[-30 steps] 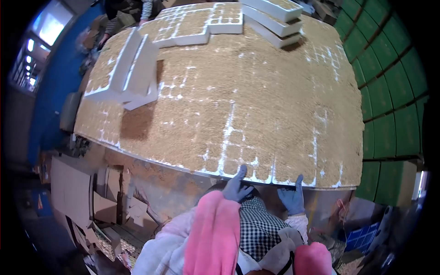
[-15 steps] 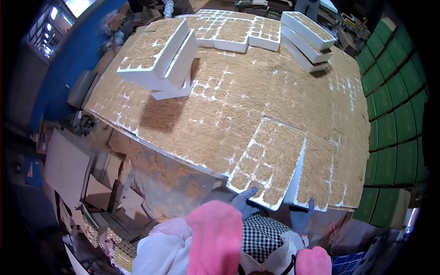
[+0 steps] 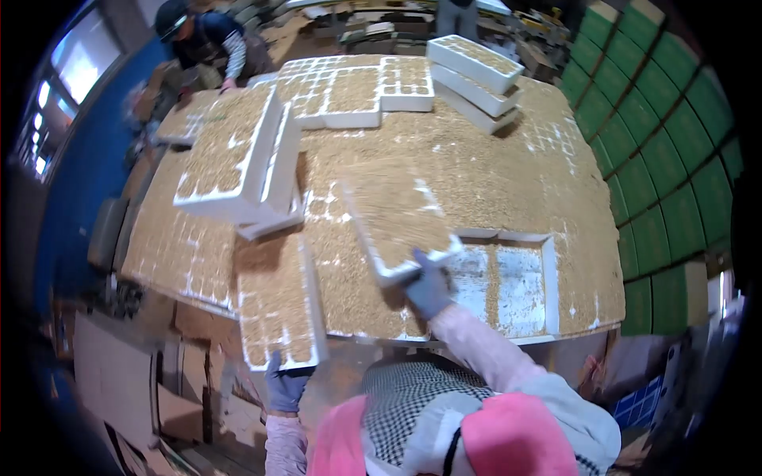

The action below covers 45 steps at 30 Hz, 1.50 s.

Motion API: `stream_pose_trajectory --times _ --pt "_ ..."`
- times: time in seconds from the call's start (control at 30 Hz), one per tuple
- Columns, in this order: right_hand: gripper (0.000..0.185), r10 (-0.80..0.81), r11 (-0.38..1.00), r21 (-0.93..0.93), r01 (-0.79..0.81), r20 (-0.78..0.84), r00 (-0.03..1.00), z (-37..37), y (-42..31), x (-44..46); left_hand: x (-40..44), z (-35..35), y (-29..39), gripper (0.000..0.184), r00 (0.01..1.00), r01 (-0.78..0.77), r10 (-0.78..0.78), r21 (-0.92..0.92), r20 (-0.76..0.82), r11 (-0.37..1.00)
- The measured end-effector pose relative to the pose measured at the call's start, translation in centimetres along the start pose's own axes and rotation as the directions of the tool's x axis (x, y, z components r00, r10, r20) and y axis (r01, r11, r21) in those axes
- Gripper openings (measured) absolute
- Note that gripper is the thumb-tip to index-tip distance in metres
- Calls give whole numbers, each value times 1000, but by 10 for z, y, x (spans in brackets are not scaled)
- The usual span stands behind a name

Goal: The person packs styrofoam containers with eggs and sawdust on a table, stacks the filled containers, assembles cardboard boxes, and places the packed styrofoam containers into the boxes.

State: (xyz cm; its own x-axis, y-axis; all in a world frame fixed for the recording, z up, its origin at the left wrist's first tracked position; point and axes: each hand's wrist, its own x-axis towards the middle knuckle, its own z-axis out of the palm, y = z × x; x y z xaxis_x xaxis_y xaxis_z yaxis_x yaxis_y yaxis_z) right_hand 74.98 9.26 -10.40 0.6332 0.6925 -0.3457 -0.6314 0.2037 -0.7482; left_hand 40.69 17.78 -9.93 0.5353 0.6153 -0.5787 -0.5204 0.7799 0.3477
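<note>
My left hand (image 3: 287, 386), in a grey-blue glove, is closed on the near edge of a white foam tray (image 3: 276, 305) filled with tan grain-like material. That tray sits at the table's front edge, slightly overhanging it. My right hand (image 3: 429, 287), gloved alike, grips the near right corner of a second filled foam tray (image 3: 397, 218). This tray is tilted, blurred by motion and held over the filled surface. Right of it, a gap shows a bare pale tabletop (image 3: 520, 289) with a strip of grain. Both hands' undersides are partly hidden.
A stack of filled foam trays (image 3: 226, 155) stands at left, another stack (image 3: 474, 79) at the back right. More trays (image 3: 353, 99) lie along the back. Green boxes (image 3: 667, 151) line the right side. Another person (image 3: 210, 47) works at the far left; cardboard (image 3: 115, 369) lies at lower left.
Both trays have shifted left from the right front, exposing the bare gap. My left hand now holds one at the left front; my right hand has carried the other farther in. The view has shifted.
</note>
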Motion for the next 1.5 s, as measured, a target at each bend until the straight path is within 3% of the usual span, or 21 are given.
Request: stream_pose_trajectory --times 0.1,0.23,0.3,0.37,0.4,0.47,0.5,0.57,0.6,0.67,0.7,0.73,0.77,0.8,0.9,0.97,1.0,1.13,1.27,1.37,1.5 --pt "40 196 974 155 -162 -232 953 64 38 61 24 -30 43 54 999 -45 48 154 -17 987" --pt "44 334 938 135 -320 -90 938 116 74 123 57 -50 81 53 1000 -9 7 144 14 990" --pt "31 -111 945 -262 194 302 947 101 102 136 60 -57 84 56 997 30 -14 218 -74 976" --pt "30 142 889 -457 22 320 937 80 61 118 41 -26 76 48 987 71 -20 324 -160 943" --pt "30 455 877 -286 -386 236 858 80 16 85 2 58 50 32 898 26 186 471 -398 882" --pt "38 -7 886 -439 152 315 949 27 -29 31 -4 21 55 25 887 22 311 703 -342 711" --pt "55 89 697 -701 150 292 952 -19 -63 19 2 -6 62 25 927 57 266 803 -263 594" --pt "56 -182 784 -618 59 -138 974 -127 -90 -28 -3 -5 45 26 974 39 198 946 -108 322" --pt "41 -475 575 -793 201 -123 871 -231 -80 -32 -10 42 9 27 993 -36 120 988 18 149" --pt "26 -785 22 -985 -169 -121 608 -388 -114 -90 -26 153 -69 29 874 -479 -179 862 452 -163" --pt "21 -892 -111 -884 -453 -113 439 -466 -130 -119 6 142 -104 28 910 -204 -347 974 227 102" --pt "25 -837 322 -871 -371 -445 318 -470 -160 -149 27 158 -144 39 873 161 -488 953 -16 257" --pt "30 -676 691 -693 -207 -721 156 -471 -191 -179 32 171 -196 35 861 129 -507 946 41 297" --pt "33 -589 800 -600 -34 -793 155 -479 -215 -194 39 203 -246 35 834 27 -550 991 51 133" --pt "33 -248 961 -193 198 -919 307 -591 -204 -197 82 223 -392 57 649 193 -760 959 33 206" --pt "31 -206 963 -105 248 -880 427 -589 -205 -203 89 236 -468 48 681 212 -731 945 39 248" --pt "29 -198 951 -31 307 -824 530 -577 -214 -206 104 227 -506 72 686 308 -728 916 -25 258" --pt "27 -44 881 227 415 -833 551 -565 -224 -213 132 217 -559 57 728 335 -658 938 -194 93" --pt "25 -90 849 298 436 -732 675 -562 -238 -230 123 215 -566 50 793 341 -609 845 -23 411" --pt "30 -52 869 331 366 -676 735 -549 -252 -238 100 272 -543 51 742 81 -668 997 -53 11" --pt "51 -147 958 92 270 -653 743 -505 -265 -228 44 321 -554 68 860 402 -483 799 -163 447"
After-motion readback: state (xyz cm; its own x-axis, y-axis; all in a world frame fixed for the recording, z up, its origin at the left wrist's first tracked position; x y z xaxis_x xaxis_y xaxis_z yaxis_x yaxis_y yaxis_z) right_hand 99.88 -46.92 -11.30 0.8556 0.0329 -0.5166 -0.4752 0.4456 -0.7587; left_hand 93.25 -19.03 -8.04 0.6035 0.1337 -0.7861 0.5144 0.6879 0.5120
